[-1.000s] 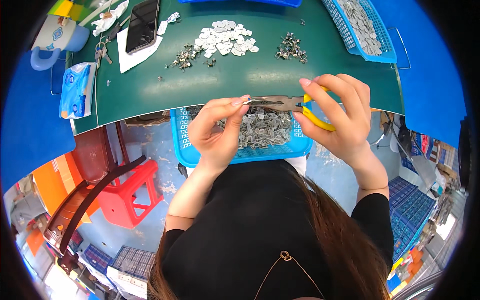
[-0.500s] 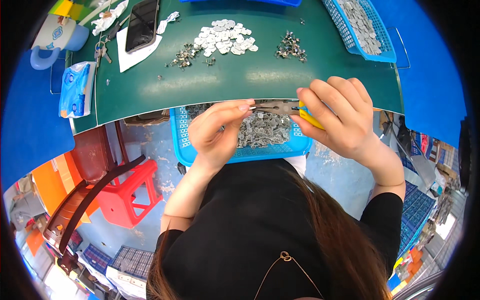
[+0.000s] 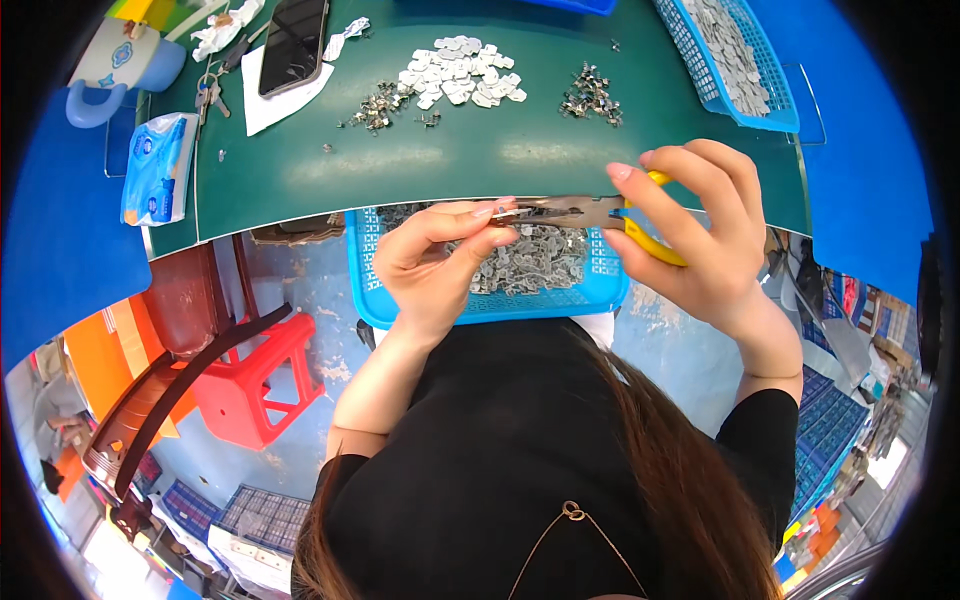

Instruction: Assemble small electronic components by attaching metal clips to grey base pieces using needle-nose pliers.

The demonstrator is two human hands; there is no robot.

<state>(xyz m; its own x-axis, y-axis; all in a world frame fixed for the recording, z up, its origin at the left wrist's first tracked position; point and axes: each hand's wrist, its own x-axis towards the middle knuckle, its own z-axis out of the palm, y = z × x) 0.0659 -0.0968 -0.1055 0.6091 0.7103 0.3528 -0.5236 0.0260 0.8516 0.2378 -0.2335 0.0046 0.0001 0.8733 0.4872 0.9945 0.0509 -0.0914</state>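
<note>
Between thumb and fingers, my left hand [image 3: 437, 262] pinches a small pale flat piece [image 3: 510, 213] at the table's near edge. My right hand [image 3: 705, 235] is wrapped round the yellow handles of a pair of pliers [image 3: 590, 212], whose jaws point left and reach the piece. The handles are spread and the jaws look parted. Under both hands is a light blue plastic basket [image 3: 540, 308], filled with many small clear or grey pieces [image 3: 530, 262]. On the table beyond lie a heap of white flat pieces [image 3: 460, 75] and two small piles of metal clips [image 3: 592, 97].
The green table [image 3: 450, 170] curves across in front of me. At its left are a phone [image 3: 294, 45], keys [image 3: 210, 95], a tissue pack [image 3: 160, 170] and a light blue mug [image 3: 125, 70]. A blue basket of pale pieces [image 3: 730, 60] stands at the far right; a red stool [image 3: 255, 385] is lower left.
My right hand has spread the pliers' handles wider and shifted slightly right. The jaws have parted around the small piece, which my left hand still pinches. The view has moved a little.
</note>
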